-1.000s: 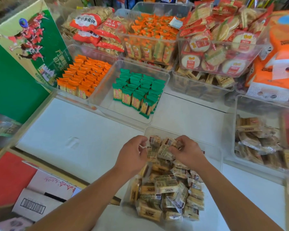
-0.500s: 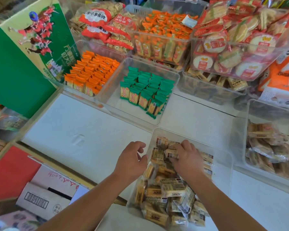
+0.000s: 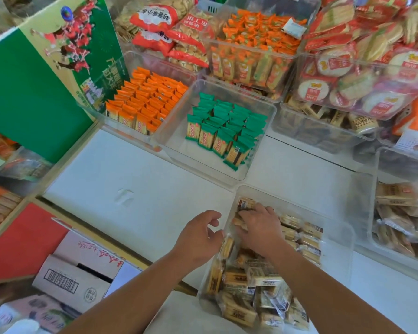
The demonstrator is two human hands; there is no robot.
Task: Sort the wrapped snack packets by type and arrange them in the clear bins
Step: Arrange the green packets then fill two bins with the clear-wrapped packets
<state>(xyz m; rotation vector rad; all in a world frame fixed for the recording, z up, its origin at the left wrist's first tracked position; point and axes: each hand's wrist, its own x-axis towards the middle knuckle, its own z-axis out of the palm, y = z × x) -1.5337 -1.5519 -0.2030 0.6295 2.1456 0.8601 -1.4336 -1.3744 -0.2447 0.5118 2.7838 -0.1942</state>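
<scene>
A clear bin [image 3: 336,239] in front of me holds a loose heap of tan wrapped snack packets [image 3: 253,285]. My right hand [image 3: 258,227] lies palm down on the packets at the bin's far left corner, fingers pressed onto them. My left hand [image 3: 198,237] hovers just outside the bin's left wall, fingers curled and apart, holding nothing. Farther back, one clear bin [image 3: 176,141] holds neat rows of green packets [image 3: 227,126], and another holds rows of orange packets [image 3: 145,102].
Stacked bins of orange packets [image 3: 253,49], round crackers [image 3: 357,75] and tan bars [image 3: 323,121] line the back. A bin of tan packets [image 3: 401,220] sits at right. A green carton [image 3: 34,88] stands at left; a cardboard box [image 3: 77,276] lies below the white tabletop [image 3: 121,184].
Both hands held packets together above the bin's far end. Now my right hand has dropped onto the packets and my left hand has drawn back outside the bin's left wall.
</scene>
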